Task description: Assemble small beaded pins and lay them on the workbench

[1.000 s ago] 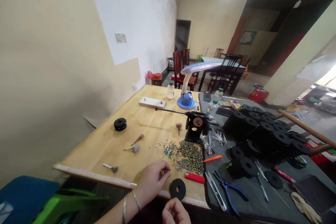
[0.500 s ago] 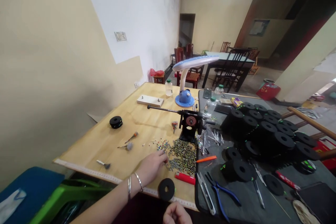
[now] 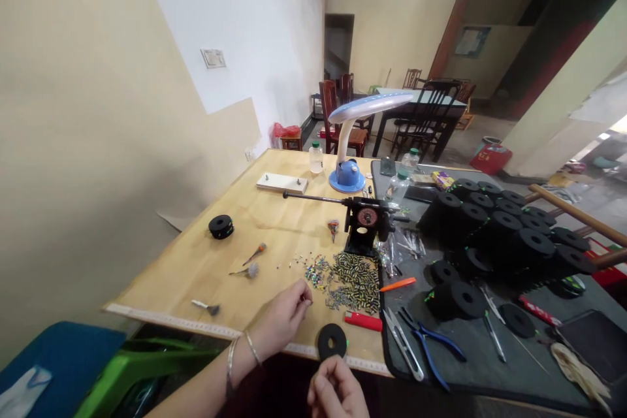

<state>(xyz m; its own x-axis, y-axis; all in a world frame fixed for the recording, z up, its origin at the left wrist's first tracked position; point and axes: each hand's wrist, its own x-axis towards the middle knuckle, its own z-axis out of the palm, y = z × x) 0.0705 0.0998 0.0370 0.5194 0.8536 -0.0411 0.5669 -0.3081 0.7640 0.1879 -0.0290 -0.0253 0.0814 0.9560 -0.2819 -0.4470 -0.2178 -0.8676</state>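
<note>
My left hand, with bangles on the wrist, hovers over the wooden table just short of a heap of small dark beads. Its fingers are pinched on something too small to name. My right hand is at the bottom edge, fingers curled closed just below a black foam disc that lies on the table's front edge; what it holds, if anything, is not visible.
A red lighter, scissors and blue pliers lie right of the disc on a dark mat. A black winding machine, a blue desk lamp and stacked black spools stand behind. Small tools lie left.
My left hand reached forward to the bead heap, then drew back a little with its fingers pinched. My right hand rose slightly into view.
</note>
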